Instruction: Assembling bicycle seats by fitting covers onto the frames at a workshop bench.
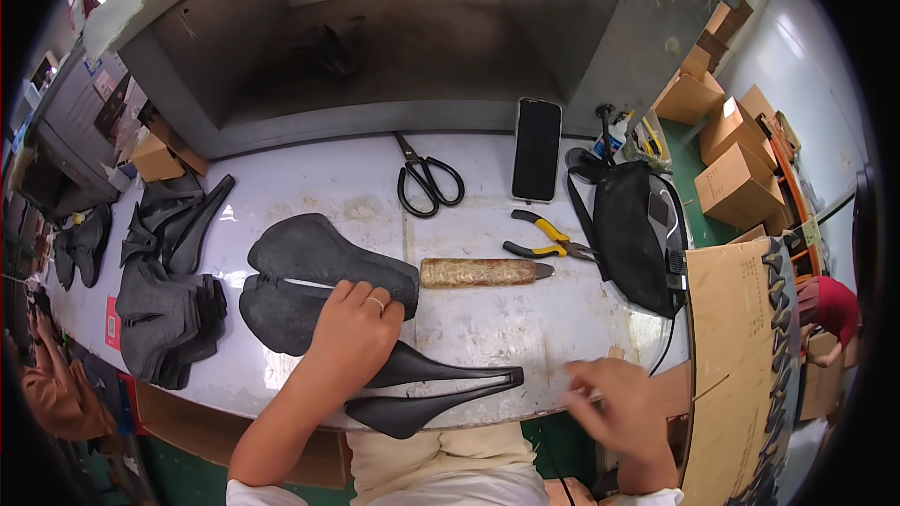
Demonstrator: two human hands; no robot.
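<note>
1. While the left hand [361, 328] bunches its fingers over the narrow end of the black saddle cover [323, 242], left of the tabletop's [469, 328] centre, its grip is hidden.
2. Blurred near the front edge, the right hand [614, 403] is loosely open, seemingly empty.
3. Positioning the cover seems the current step; the black saddle shell [441, 372] lies by the front edge.
4. Moving the cover would call for a sure hold.

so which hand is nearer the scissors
Left. The left hand is at the narrow end of the dark pad, below the scissors and slightly left of them; the right hand is farther off, low and well right, by the table's near edge.
</note>
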